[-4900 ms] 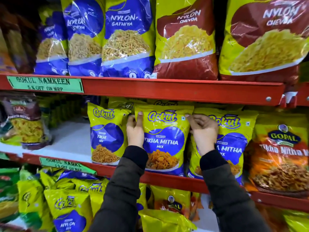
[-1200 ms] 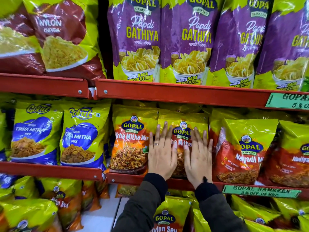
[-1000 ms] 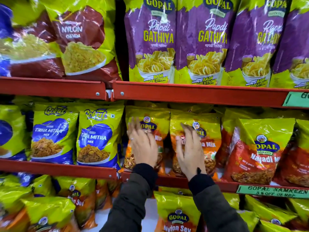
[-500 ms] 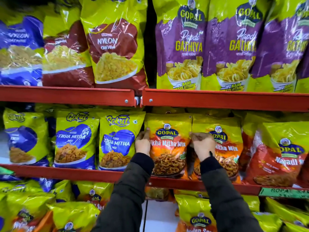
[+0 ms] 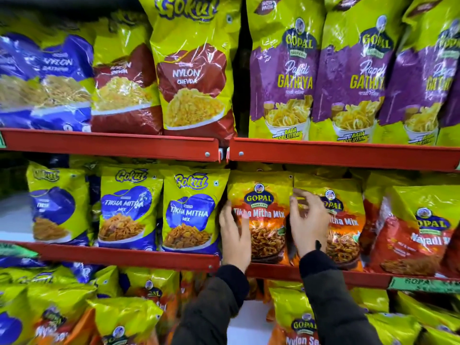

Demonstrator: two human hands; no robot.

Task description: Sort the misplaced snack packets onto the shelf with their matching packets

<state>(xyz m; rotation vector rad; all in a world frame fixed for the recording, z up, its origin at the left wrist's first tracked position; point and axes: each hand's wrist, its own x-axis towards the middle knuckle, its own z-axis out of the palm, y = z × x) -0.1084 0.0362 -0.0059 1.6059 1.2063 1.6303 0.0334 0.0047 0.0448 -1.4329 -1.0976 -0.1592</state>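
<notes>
An orange Gopal Tikha Mitha Mix packet (image 5: 264, 220) stands upright on the middle red shelf (image 5: 129, 256). My left hand (image 5: 234, 239) lies flat against its left edge, fingers spread. My right hand (image 5: 308, 224) hovers at its right edge with fingers loosely curled and apart, in front of a second Gopal Tikha Mitha Mix packet (image 5: 344, 225). Neither hand grips anything. To the left stand blue-and-yellow Gokul Tikha Mitha Mix packets (image 5: 191, 210).
The upper shelf (image 5: 343, 155) carries Nylon Chevda packets (image 5: 193, 70) and purple Gopal Papdi Gathiya packets (image 5: 283, 78). A red Gopal Navadi packet (image 5: 418, 230) stands at the right. Below are more yellow packets (image 5: 124, 317) and a green price tag (image 5: 423, 285).
Both hands have let go of the packet's top corners and slid down its sides with fingers opened. The view has moved closer and slightly left.
</notes>
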